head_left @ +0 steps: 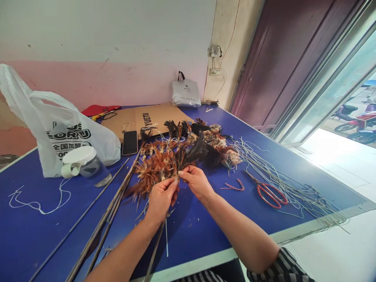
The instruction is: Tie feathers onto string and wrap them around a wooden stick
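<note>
My left hand (163, 199) is closed, thumb against fingers, around the upper end of a thin stick (155, 250) that slants down to the table's front edge. Beside it, nearly touching, my right hand (197, 182) pinches the base of some dark feathers (192, 152) that fan up and to the right. The fingers hide where feathers and stick meet. Just beyond my hands lies a pile of reddish-brown feathers (158, 162), with bunches of black and brown feathers (217, 143) farther right. A white strip (167, 239) hangs below my left hand.
Red-handled scissors (272, 194) and many loose strings (273, 176) lie right, near a short red cord (235, 185). Several long sticks (108, 213) lie left. Behind are a phone (129, 142), clear jar (85, 162), white plastic bag (73, 129), cardboard (129, 119) and silver bag (185, 93).
</note>
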`<state>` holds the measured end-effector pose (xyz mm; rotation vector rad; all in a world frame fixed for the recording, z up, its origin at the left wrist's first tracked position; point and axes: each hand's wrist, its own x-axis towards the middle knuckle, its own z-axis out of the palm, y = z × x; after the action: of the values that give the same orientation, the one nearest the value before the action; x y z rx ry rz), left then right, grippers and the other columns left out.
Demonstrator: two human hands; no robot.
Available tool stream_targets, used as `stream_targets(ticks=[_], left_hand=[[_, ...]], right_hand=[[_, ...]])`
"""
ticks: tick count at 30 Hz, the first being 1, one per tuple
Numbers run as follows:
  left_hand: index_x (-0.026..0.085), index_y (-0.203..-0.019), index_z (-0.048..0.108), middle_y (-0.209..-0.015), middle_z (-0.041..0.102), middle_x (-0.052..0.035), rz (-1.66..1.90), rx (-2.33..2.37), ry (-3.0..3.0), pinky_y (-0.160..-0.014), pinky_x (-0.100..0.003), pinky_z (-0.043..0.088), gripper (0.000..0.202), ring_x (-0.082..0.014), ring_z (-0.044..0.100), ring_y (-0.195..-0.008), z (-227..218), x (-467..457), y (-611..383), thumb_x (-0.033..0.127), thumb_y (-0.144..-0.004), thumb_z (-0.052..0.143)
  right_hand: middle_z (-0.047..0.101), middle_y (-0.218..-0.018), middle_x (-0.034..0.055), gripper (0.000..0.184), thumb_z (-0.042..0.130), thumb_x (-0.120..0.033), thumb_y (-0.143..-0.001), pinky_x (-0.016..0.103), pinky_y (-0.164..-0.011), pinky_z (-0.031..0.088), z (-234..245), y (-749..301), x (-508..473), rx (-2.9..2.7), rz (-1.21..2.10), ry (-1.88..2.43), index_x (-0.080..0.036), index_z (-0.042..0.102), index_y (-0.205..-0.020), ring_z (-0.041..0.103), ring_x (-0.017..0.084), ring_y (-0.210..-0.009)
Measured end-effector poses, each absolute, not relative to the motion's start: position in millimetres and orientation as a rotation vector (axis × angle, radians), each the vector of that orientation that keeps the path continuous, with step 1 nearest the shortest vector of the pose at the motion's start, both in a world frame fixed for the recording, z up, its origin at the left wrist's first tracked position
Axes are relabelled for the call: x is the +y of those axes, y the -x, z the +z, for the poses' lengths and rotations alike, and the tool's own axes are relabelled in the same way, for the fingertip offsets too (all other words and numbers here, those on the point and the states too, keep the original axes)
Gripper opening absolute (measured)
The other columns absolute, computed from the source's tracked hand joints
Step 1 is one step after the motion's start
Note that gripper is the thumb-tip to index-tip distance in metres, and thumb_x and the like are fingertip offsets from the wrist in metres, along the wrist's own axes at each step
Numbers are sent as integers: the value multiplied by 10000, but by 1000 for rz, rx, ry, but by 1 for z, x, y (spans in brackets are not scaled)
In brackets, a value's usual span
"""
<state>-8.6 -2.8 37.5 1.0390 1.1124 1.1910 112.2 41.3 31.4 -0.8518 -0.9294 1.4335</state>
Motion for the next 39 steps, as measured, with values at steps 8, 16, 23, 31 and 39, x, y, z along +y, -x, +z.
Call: stream_targets(ticks=[8,16,23,31,39], left_hand=[[135,-712,622,-539,501,44,1177,1140,-1044,-329,-176,244,324,-49,381,-376,37,-1,9,455,-678,657],[146,-584,523,-459,414,59,1154,1076,-1010,-340,-161,208,358,-40,319,-364,42,-2,11,468,-702,627],[141,-636,555,-540,472,47,1171,1100,-1031,-345,-158,229,360,-42,376,-395,45,-3,11,490,-689,629],[133,-653,544,-547,477,48,1079,1049,-964,-347,-146,233,332,-37,375,-409,46,3,16,431,-634,690],[124,-678,540,-543,475,48,997,1017,-984,-335,-138,187,349,-22,312,-385,49,2,15,438,-635,686]], right_hand=[[548,-543,-34,266,790,-280,-502,231,-565,367,30,-110,41,-917,1417,865,-162,558,-557,457,81,-535],[551,-531,-30,290,813,-271,-468,238,-592,385,30,-107,42,-791,1570,744,-159,554,-533,480,82,-540],[560,-548,-32,251,790,-271,-513,233,-580,385,28,-108,44,-921,1446,817,-157,571,-557,471,74,-527],[591,-529,-24,237,766,-290,-548,238,-576,407,26,-109,45,-1004,1419,834,-152,574,-564,516,82,-509],[585,-520,-30,274,765,-332,-541,232,-573,404,26,-108,43,-1018,1429,845,-150,563,-573,518,80,-502]])
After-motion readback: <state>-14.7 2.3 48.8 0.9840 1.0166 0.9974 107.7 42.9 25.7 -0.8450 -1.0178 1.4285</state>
